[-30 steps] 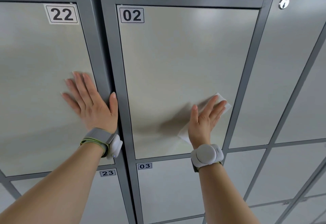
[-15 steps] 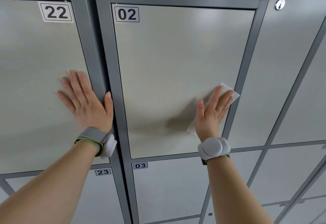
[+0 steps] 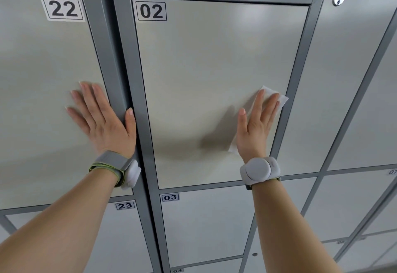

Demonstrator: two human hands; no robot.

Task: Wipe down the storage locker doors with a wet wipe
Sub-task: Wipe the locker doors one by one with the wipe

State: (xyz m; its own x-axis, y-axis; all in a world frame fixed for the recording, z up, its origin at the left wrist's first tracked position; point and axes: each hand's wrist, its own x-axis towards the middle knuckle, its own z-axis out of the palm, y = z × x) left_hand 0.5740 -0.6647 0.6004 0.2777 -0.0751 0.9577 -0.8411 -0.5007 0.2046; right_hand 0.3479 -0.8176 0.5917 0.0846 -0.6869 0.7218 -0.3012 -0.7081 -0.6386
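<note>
**Wipe pinned flat, low on door 02**

Pressing a white wet wipe (image 3: 279, 98) against door 02 (image 3: 214, 68), low down and close to its right edge. Not pinched or bunched: held only by the right hand (image 3: 255, 126) laid open on top, fingers straight and close together, thumb spread toward the middle of door 02. Probably done this way to drive the cloth with the whole palm and cover a wide swath at each pass. One corner of the wipe showing past the fingertips, nearly at the right edge of door 02; another peeking out below the heel of the palm.

Braced with the left hand (image 3: 101, 118) on door 22 (image 3: 43, 79), just left of door 02 across the grey frame post (image 3: 129, 58). Fingers straight and fanned, thumb lying along the post, gripping nothing. Likely there for balance while leaning in to push.

Judged mid-pass on door 02, far below its number label (image 3: 151, 11). No telling from the sheen how much of the panel is already wiped. Door 03 (image 3: 204, 219), directly beneath door 02, apparently untouched, though hard to say. Worth minding the loose corner near the right edge: some risk of it folding under or catching on the frame.
</note>
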